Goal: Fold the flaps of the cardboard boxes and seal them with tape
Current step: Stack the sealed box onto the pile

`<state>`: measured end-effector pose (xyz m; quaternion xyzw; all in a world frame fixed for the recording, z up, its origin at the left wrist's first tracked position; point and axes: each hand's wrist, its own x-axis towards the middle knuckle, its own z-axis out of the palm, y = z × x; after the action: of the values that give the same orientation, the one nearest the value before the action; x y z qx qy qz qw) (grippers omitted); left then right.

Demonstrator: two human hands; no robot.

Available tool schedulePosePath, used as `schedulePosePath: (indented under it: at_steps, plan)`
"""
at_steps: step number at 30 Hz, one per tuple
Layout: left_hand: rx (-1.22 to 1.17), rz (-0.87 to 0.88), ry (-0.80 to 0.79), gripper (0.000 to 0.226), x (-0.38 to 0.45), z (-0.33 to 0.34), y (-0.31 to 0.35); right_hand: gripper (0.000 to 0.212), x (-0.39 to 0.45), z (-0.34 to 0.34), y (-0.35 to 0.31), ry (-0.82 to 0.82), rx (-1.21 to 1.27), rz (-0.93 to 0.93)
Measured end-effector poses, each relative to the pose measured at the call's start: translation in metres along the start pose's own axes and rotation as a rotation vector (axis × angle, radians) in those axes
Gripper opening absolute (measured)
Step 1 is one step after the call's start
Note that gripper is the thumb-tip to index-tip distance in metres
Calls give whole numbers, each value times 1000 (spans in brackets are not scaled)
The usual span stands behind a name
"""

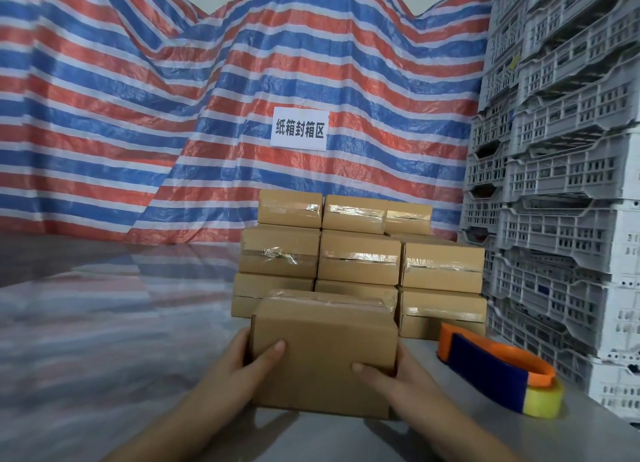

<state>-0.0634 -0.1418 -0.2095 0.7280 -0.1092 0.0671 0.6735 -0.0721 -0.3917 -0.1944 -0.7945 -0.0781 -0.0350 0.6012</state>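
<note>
A small brown cardboard box (323, 350) is held just above the table, closed, with clear tape along its far top edge. My left hand (247, 368) grips its left side, thumb across the near face. My right hand (391, 375) grips its right side, thumb also on the near face. Behind it stands a stack of taped cardboard boxes (360, 253), three layers high. An orange and blue tape dispenser (498, 371) with a yellowish tape roll lies on the table to the right of the held box.
The shiny grey table (114, 340) stretches left and toward me. Stacked grey plastic crates (568, 184) form a wall on the right. A red, white and blue striped tarp (173, 115) with a white paper sign (299, 129) hangs behind.
</note>
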Motion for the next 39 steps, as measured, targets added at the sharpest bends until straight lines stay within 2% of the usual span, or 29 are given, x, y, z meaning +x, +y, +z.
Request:
schedulePosePath:
  at_steps: [2, 4, 5, 7, 11, 12, 15, 18, 21, 23, 28, 35, 39]
  plan:
    - [-24, 66, 63, 48, 1, 5, 7, 58, 1, -1, -4, 50, -19, -67]
    - [-38, 144, 114, 27, 9, 10, 24, 76, 4, -4, -15, 115, -17, -156]
    - [-34, 186, 127, 25, 16, 12, 36, 84, 6, -7, -25, 146, 2, -207]
    - [-27, 277, 144, 32, 32, 16, 64, 87, 16, -15, -49, 233, 79, -303]
    - [-16, 371, 138, 46, 78, 30, 119, 63, 49, -38, -101, 379, 212, -392]
    - [-17, 395, 125, 48, 90, 34, 130, 62, 59, -46, -112, 408, 232, -393]
    - [-3, 474, 88, 64, 126, 51, 156, 60, 89, -75, -140, 485, 305, -347]
    - [82, 507, 10, 87, 163, 71, 172, 55, 118, -110, -154, 547, 246, -261]
    - [282, 507, -145, 112, 198, 93, 175, 50, 148, -147, -155, 543, 165, -169]
    - [480, 507, -180, 119, 221, 109, 173, 45, 166, -171, -152, 498, 133, -105]
    - [665, 539, -115, 97, 277, 152, 166, 37, 208, -220, -139, 474, 112, -7]
    - [829, 557, -140, 83, 340, 208, 162, 35, 260, -277, -130, 490, 37, 133]
    - [951, 532, -112, 73, 370, 227, 154, 49, 289, -303, -122, 406, -31, 285]
